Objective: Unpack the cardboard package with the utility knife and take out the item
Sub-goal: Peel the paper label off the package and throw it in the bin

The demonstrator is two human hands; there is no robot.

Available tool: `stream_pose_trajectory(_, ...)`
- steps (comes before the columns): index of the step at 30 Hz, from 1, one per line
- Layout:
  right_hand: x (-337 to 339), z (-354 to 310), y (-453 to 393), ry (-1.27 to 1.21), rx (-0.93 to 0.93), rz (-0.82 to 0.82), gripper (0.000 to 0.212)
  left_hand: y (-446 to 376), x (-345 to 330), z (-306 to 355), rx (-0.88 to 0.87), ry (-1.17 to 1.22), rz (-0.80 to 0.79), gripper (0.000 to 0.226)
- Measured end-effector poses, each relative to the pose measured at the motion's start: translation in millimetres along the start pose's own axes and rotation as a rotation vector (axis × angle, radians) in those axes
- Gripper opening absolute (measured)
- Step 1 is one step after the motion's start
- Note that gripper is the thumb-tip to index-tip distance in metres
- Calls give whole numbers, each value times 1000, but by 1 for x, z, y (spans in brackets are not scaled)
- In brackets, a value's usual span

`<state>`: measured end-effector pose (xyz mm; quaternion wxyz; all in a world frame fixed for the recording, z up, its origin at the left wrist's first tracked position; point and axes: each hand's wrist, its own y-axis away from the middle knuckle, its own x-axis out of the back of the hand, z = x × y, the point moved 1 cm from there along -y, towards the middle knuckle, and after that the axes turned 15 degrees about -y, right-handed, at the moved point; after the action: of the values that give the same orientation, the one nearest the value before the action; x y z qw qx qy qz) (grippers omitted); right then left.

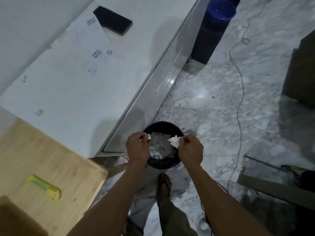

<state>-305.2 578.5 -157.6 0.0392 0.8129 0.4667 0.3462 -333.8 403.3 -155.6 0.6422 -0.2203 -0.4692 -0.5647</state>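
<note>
My left hand [137, 147] and my right hand [190, 149] hover over a dark round bin [163, 163] on the floor. Each hand pinches a small white scrap of paper; the left scrap [149, 137] is tiny, the right scrap [174, 140] is larger. The bin holds several white scraps and something shiny. A yellow-green utility knife [44, 187] lies on the wooden table [56, 167] at lower left, away from both hands. A brown cardboard shape [18, 218] fills the bottom-left corner, blurred.
A white counter [68, 74] runs along the left with a black phone [112, 20] on it. A blue bucket [221, 9] stands at the top. A thin cable [239, 86] trails over the marble floor. My sandalled foot [164, 183] is just behind the bin.
</note>
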Motion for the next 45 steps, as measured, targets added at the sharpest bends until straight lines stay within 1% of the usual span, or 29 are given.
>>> stream_pose_trajectory(4,-21,18,-39,30,-17,-29,23,-29,-40,5,16,36,-21,5)
stream_pose_trajectory(5,-24,22,-47,40,-21,-37,24,-34,-47,6,32,59,-36,7)
stream_pose_trajectory(9,-34,33,-65,76,-22,-62,17,-47,-61,11,53,78,-70,16)
stream_pose_trajectory(11,-37,35,-69,82,-27,-77,11,-48,-64,12,55,72,-76,14)
stream_pose_trajectory(14,-40,32,-74,82,-27,-99,13,-51,-66,14,45,72,-105,8)
stream_pose_trajectory(16,-41,28,-76,70,-44,-108,13,-54,-64,17,35,66,-123,13)
stream_pose_trajectory(20,-43,24,-78,59,-47,-124,16,-56,-61,23,41,44,-146,29)
stream_pose_trajectory(21,-43,23,-78,61,-48,-125,16,-57,-61,24,40,41,-144,28)
stream_pose_trajectory(24,-41,19,-78,56,-55,-137,14,-58,-60,24,53,32,-145,11)
stream_pose_trajectory(26,-38,16,-78,56,-59,-143,12,-59,-59,23,64,36,-146,12)
stream_pose_trajectory(31,-28,7,-77,53,-56,-139,10,-52,-47,25,60,52,-151,23)
stream_pose_trajectory(35,-16,-6,-71,33,-30,-141,8,-39,-26,31,56,85,-125,25)
stream_pose_trajectory(39,1,-25,-55,8,8,-162,16,-21,1,37,54,85,-101,26)
stream_pose_trajectory(45,34,-57,-10,-18,89,-224,35,20,49,41,32,77,-59,41)
